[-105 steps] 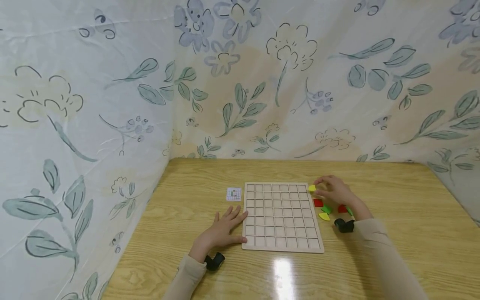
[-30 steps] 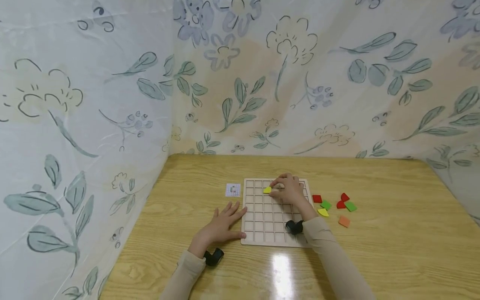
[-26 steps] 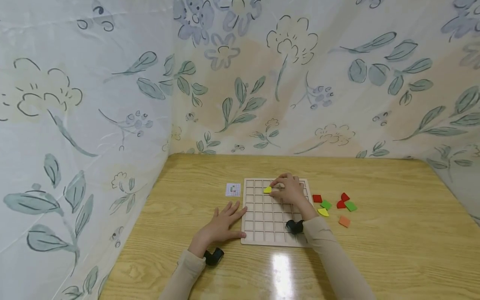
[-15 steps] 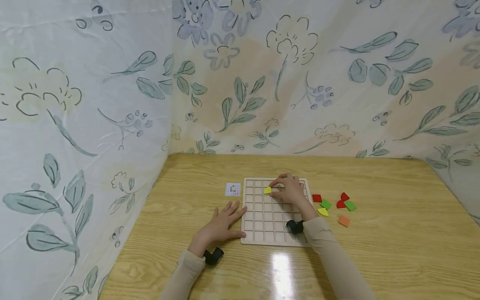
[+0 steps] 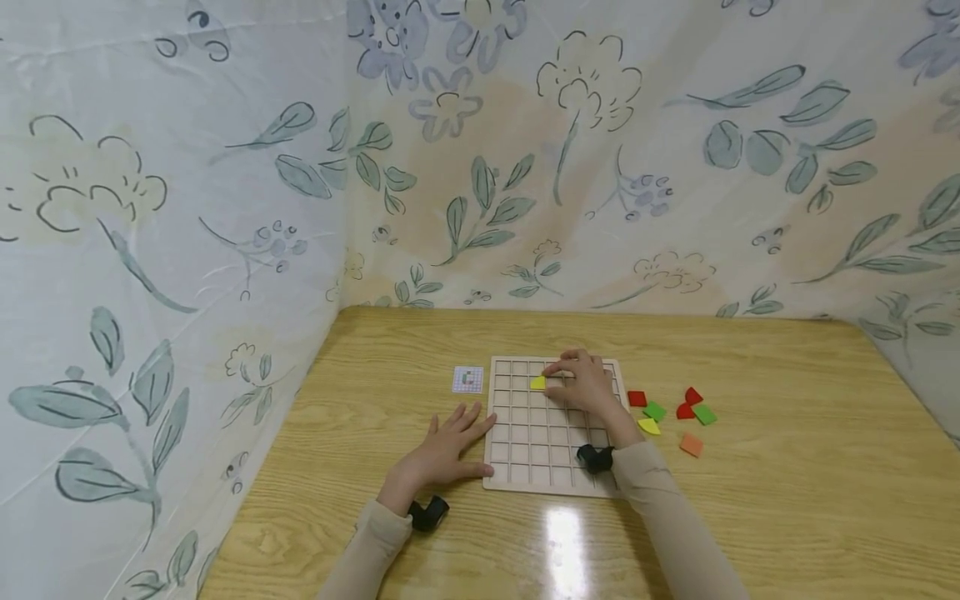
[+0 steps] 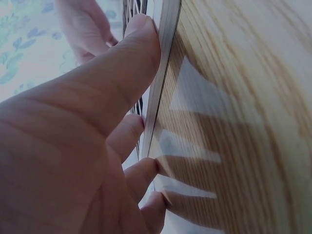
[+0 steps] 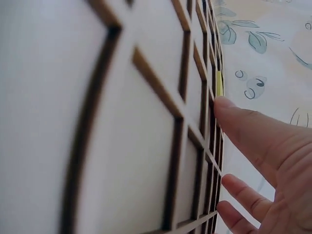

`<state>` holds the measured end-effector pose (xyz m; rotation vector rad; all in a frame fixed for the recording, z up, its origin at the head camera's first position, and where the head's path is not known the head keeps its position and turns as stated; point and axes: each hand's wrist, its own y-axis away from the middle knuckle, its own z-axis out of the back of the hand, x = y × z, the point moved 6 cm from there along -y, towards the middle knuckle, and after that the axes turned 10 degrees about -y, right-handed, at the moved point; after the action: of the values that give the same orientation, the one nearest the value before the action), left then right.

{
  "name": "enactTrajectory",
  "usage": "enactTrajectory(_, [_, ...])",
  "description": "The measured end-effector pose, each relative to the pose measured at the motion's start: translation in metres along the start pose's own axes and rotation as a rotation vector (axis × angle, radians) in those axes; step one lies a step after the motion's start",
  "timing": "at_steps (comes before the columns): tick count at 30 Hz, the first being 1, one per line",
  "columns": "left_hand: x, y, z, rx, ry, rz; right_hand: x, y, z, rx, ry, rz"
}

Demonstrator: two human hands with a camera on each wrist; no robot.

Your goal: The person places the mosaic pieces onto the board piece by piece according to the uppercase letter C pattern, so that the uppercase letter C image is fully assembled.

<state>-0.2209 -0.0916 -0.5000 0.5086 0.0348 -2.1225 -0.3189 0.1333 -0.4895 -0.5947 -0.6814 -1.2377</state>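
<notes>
A wooden grid board (image 5: 540, 432) lies on the table. My left hand (image 5: 438, 454) has its fingers spread, with thumb and fingertips against the board's left edge; the left wrist view shows the thumb (image 6: 141, 41) on the rim. Over the upper part of the board, my right hand (image 5: 588, 387) has thumb and index finger at a small yellow piece (image 5: 537, 383), which sits in a second-row cell. In the right wrist view, the thumb meets the yellow piece (image 7: 219, 84) at its lower end. The fingers partly cover this piece in the head view.
Right of the board lie loose flat pieces: a red square (image 5: 637, 398), a green square (image 5: 655, 411), a yellow quarter-round (image 5: 649, 427), red quarter-rounds (image 5: 693, 395), another green piece (image 5: 704, 414) and an orange square (image 5: 692, 445). A pattern card (image 5: 468, 379) lies left of the board.
My right hand has carried the yellow piece leftward from beside the board onto the grid. Lately the piece has straightened and now lines up with its cell. The left hand has stayed put.
</notes>
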Motion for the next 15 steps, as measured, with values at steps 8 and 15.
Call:
enactTrajectory(8, [0.000,0.000,0.000,-0.003,0.015,0.007,-0.003,0.003,0.004,0.044,-0.055,0.067])
enactTrajectory(15, [0.000,0.000,0.000,-0.004,0.006,0.010,0.000,0.008,0.011,0.098,-0.092,0.155])
